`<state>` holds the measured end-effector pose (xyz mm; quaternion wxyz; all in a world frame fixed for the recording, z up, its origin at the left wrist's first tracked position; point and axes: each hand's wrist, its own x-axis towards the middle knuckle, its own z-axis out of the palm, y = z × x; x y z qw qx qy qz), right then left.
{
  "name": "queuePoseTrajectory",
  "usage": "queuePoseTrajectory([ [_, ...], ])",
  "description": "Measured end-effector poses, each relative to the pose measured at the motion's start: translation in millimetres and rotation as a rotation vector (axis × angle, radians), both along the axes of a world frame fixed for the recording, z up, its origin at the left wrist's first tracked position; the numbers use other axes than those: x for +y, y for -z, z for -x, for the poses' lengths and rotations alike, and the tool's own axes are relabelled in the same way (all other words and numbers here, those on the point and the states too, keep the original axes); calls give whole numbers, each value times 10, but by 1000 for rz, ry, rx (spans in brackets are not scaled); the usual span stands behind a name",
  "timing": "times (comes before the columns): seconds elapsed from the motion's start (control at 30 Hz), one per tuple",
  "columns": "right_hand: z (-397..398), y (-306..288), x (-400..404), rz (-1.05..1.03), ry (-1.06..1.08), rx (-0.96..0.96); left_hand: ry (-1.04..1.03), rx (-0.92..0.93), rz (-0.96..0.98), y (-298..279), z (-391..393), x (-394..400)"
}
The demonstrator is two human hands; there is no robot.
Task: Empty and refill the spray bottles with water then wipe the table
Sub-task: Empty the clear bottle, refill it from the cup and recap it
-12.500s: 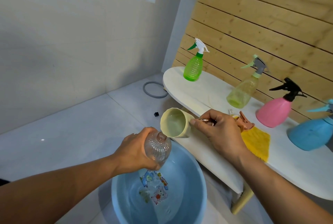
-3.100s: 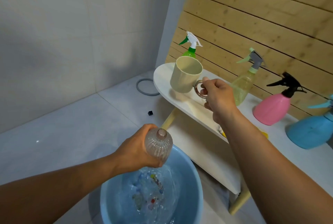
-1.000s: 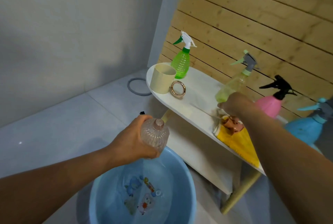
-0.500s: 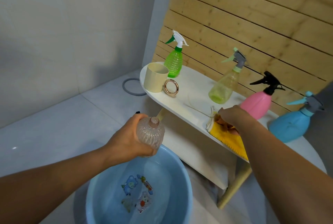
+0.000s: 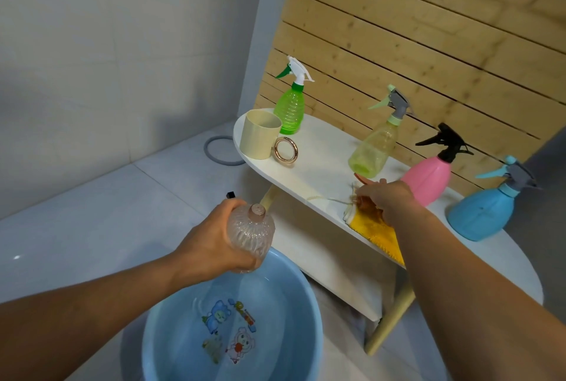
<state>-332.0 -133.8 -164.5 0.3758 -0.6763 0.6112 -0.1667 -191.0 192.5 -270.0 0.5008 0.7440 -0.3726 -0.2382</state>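
My left hand [image 5: 211, 243] grips a clear ribbed bottle [image 5: 252, 233] with no spray head, held upright above the blue basin [image 5: 309, 304] of water. My right hand [image 5: 387, 200] is on the white table [image 5: 324, 160], fingers closing round the brown spray head [image 5: 366, 204] that lies on the yellow cloth [image 5: 375, 232]; its thin tube trails left across the table. The cream mug [image 5: 258, 134] stands at the table's left end. Spray bottles stand along the back: green [image 5: 289, 105], pale yellow [image 5: 375, 146], pink [image 5: 428, 180], blue [image 5: 481, 212].
A wooden slat wall [image 5: 428, 43] backs the table. A grey ring [image 5: 220, 151] and a small black object [image 5: 230, 194] lie on the tiled floor. The table's wooden leg [image 5: 389, 322] stands right of the basin, with a lower shelf [image 5: 337, 261] under the top.
My right hand set the mug down at the table's left end, then moved right to the spray head on the yellow cloth. The left hand keeps the bottle over the basin.
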Motion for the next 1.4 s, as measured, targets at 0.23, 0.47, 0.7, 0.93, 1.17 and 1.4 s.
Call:
queuePoseTrajectory([
  [0.23, -72, -254, 386, -218, -77, -350, 5, -2, -19, 3, 20, 38],
  [0.47, -189, -784, 1090, 400, -424, -678, -16, -20, -46, -11, 7, 54],
  [0.7, -156, -1006, 1651, 524, -674, -736, -22, -29, -58, -21, 10, 65],
  [0.93, -94, -1073, 1846, 575, -739, -750, -33, -10, -58, -38, 17, 73],
  [1.17, -69, -1100, 1885, 621, -790, -733, -34, -15, -60, -34, 18, 82],
  [1.4, -121, -857, 1898, 527, -896, -732, -31, -26, -51, -47, 18, 71],
])
